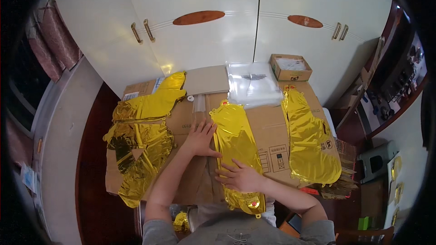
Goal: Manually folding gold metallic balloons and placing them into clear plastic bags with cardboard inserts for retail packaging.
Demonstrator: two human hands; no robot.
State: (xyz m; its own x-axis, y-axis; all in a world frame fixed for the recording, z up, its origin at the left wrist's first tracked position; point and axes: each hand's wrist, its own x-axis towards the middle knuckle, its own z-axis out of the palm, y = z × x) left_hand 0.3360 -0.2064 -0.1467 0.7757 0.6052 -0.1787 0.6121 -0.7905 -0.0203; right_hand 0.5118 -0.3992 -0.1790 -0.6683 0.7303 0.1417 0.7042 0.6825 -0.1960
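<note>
A flat gold foil balloon (235, 129) lies lengthwise before me on brown cardboard (268, 127). My left hand (200, 141) rests at its left edge, fingers spread, partly on the cardboard. Lower down, my right hand (240, 178) lies flat across the foil with its fingers apart. Neither hand grips anything. To the left are a smooth gold foil balloon (156, 99) and, nearer me, a crinkled one (152, 143). Another deflated gold balloon (306, 143) is spread out on the right.
Behind the balloons sit a stack of transparent plastic bags (253, 84) and a small open carton (290, 69) of whitish contents. White cabinet doors (218, 41) rise at the back. Flattened cardboard (340, 170) and a grey bin (377, 161) stand at right.
</note>
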